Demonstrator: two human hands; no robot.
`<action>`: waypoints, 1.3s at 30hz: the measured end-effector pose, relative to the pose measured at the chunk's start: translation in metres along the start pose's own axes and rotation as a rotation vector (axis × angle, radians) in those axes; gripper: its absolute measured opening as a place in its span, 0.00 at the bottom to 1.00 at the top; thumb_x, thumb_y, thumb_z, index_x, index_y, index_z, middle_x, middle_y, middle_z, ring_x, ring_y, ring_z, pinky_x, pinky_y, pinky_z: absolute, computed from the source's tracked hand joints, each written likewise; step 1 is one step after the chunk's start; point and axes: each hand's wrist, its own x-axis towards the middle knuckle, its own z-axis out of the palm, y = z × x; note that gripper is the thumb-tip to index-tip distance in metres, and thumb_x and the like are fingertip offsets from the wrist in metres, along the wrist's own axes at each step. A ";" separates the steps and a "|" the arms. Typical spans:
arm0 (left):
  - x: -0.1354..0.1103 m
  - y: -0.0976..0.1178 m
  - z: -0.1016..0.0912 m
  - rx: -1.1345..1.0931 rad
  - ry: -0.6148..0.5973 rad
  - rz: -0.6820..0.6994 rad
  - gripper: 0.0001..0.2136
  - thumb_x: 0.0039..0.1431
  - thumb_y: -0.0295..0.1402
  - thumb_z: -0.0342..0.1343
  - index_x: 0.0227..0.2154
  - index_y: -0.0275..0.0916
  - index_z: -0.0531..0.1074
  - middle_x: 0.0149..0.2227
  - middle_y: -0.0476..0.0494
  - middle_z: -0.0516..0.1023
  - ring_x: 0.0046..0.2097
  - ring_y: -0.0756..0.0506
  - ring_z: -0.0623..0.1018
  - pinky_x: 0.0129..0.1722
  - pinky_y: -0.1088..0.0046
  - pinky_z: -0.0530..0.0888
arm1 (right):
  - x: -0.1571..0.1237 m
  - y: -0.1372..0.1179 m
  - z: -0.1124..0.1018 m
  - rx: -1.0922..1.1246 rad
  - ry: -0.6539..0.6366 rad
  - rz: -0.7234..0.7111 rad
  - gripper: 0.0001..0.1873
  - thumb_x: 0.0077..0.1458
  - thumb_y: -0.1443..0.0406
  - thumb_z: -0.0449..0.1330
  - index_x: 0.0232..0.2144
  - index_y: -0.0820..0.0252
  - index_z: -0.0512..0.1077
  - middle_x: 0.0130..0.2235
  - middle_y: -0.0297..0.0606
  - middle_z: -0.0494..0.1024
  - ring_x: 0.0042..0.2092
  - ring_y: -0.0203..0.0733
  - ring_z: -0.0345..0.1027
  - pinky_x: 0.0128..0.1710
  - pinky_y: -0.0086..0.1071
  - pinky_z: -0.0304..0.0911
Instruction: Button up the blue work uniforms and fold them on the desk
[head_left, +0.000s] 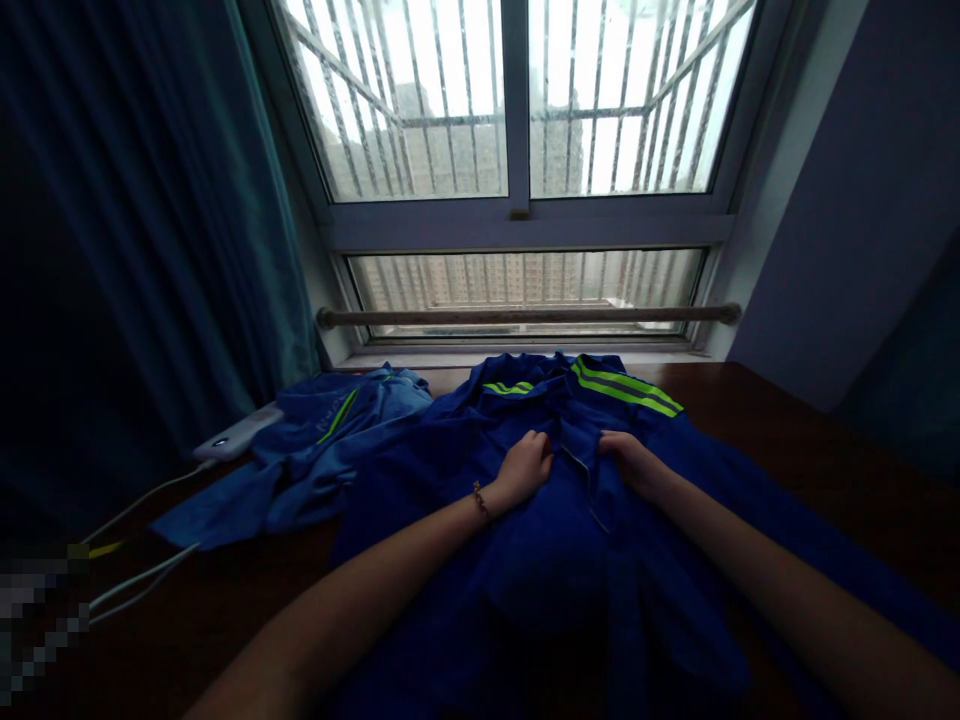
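A dark blue jacket (547, 560) with yellow-green stripes at its shoulder and chest lies spread over the dark wooden surface. Its front opening, with a pale zipper edge (585, 475), runs between my hands. My left hand (527, 460), with a beaded bracelet at the wrist, is closed on the cloth left of that edge. On the other side, my right hand (630, 460) pinches the jacket's front; its fingertips are partly hidden by the cloth. One sleeve (787, 510) stretches off to the right, partly under my right forearm.
A lighter blue garment (300, 470) with a green stripe lies to the left. Beside it are a white device (236, 435) and white cables (142, 580). A blue curtain (187, 200) hangs at left. A rail (525, 316) crosses the window behind the wooden surface (720, 400).
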 end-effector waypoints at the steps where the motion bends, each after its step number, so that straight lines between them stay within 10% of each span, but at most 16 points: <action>1: -0.002 -0.006 -0.001 0.007 -0.012 -0.009 0.01 0.47 0.27 0.53 0.25 0.37 0.68 0.27 0.46 0.68 0.30 0.48 0.68 0.31 0.74 0.65 | -0.003 -0.002 -0.001 0.091 -0.028 0.047 0.06 0.32 0.71 0.52 0.20 0.62 0.67 0.19 0.34 0.72 0.22 0.38 0.66 0.24 0.30 0.64; 11: 0.008 -0.019 -0.024 -0.276 -0.368 0.008 0.07 0.41 0.29 0.59 0.27 0.35 0.73 0.25 0.49 0.72 0.26 0.52 0.68 0.25 0.81 0.63 | -0.017 -0.002 0.008 0.192 0.143 0.007 0.14 0.34 0.66 0.61 0.28 0.58 0.65 0.26 0.31 0.73 0.26 0.37 0.67 0.29 0.32 0.64; 20: -0.002 0.003 -0.042 -0.157 -0.180 -0.054 0.06 0.41 0.32 0.60 0.19 0.36 0.68 0.19 0.50 0.70 0.22 0.52 0.68 0.19 0.80 0.59 | -0.015 0.008 0.032 -0.751 0.050 -0.230 0.10 0.33 0.71 0.56 0.21 0.59 0.75 0.26 0.37 0.76 0.31 0.42 0.67 0.33 0.33 0.60; 29: -0.004 0.016 -0.041 -0.741 -0.263 -0.373 0.09 0.43 0.32 0.59 0.24 0.34 0.64 0.16 0.49 0.72 0.18 0.50 0.73 0.19 0.77 0.68 | -0.017 0.008 0.043 0.125 0.028 -0.015 0.14 0.41 0.58 0.59 0.28 0.61 0.76 0.30 0.39 0.77 0.33 0.44 0.70 0.35 0.34 0.64; 39: -0.006 0.010 -0.036 -0.892 -0.303 -0.403 0.13 0.37 0.32 0.64 0.25 0.32 0.67 0.19 0.46 0.74 0.24 0.47 0.76 0.26 0.72 0.73 | -0.031 0.008 0.048 -0.051 0.057 -0.122 0.17 0.40 0.56 0.62 0.32 0.60 0.76 0.27 0.37 0.77 0.30 0.43 0.70 0.30 0.33 0.64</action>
